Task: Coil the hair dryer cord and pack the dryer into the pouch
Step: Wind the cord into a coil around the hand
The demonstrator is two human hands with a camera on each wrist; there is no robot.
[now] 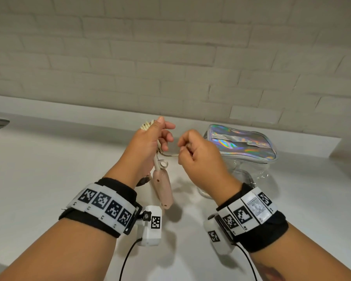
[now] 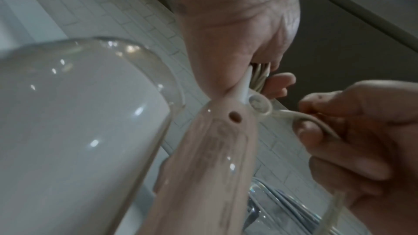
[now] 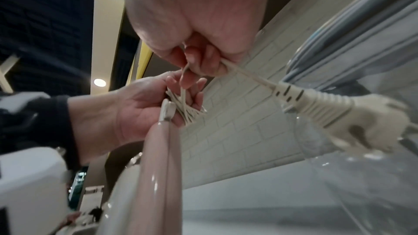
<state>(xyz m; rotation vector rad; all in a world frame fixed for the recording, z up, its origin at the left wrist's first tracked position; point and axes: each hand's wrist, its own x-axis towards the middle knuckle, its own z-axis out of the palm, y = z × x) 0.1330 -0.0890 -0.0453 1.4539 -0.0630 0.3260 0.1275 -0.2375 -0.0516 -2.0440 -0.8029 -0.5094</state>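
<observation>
I see a white counter [image 1: 49, 179] under a pale brick wall [image 1: 170, 47]; at right on the counter lies the pouch [image 1: 241, 146], iridescent on top and clear below, its near part hidden behind my right wrist; whether its zip is open I cannot tell. My left hand [image 1: 148, 142] is up off the counter, fingers curled round the coiled cord [image 1: 146, 126], whose loops poke out above the knuckles and are mostly buried in the fist; the pink dryer [image 1: 162, 185] hangs from that hand, handle end up, its head hidden behind the wrist band. My right hand [image 1: 199, 157] sits just beside, pinching the cord's loose end between thumb and fingertips; the plug [image 3: 339, 115] dangles below it, seen only from the right wrist, blurred.
</observation>
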